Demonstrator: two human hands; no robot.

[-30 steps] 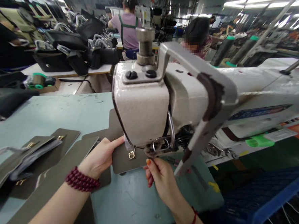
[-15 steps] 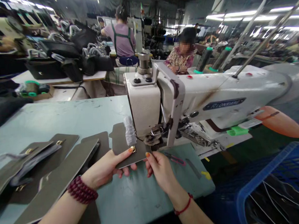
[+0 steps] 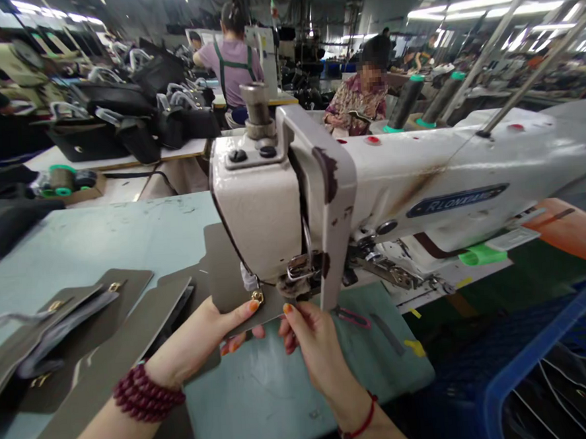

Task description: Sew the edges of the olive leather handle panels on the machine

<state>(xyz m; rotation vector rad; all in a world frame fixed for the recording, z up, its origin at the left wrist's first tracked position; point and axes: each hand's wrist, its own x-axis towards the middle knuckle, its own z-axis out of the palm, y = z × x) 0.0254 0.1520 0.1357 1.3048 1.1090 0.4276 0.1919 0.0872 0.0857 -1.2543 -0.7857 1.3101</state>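
A dark grey-brown bag panel [image 3: 220, 257] lies on the light blue table [image 3: 263, 380] at the white sewing machine [image 3: 257, 208], its right part by the presser foot [image 3: 294, 287]. My left hand [image 3: 227, 326] is closed on the panel's near edge, thumb on top beside a gold metal fitting [image 3: 257, 296] and fingers underneath. A white-wrapped piece [image 3: 248, 277] next to the fitting is partly hidden by the machine head. My right hand [image 3: 307, 334] pinches the panel's near right corner, close to the presser foot. The needle point cannot be made out.
More grey-brown panels [image 3: 106, 343] with gold fittings overlap at the left. Pink-handled snips [image 3: 353, 318] and a flat grey strip [image 3: 386, 333] lie to the right. A blue plastic basket [image 3: 495, 373] holds dark pieces at lower right. Two people sit beyond the machine.
The panel has turned slightly, and its far end shows further left. More of the white-wrapped piece is now behind the machine head. The machine looks larger in view. Both hands keep their hold.
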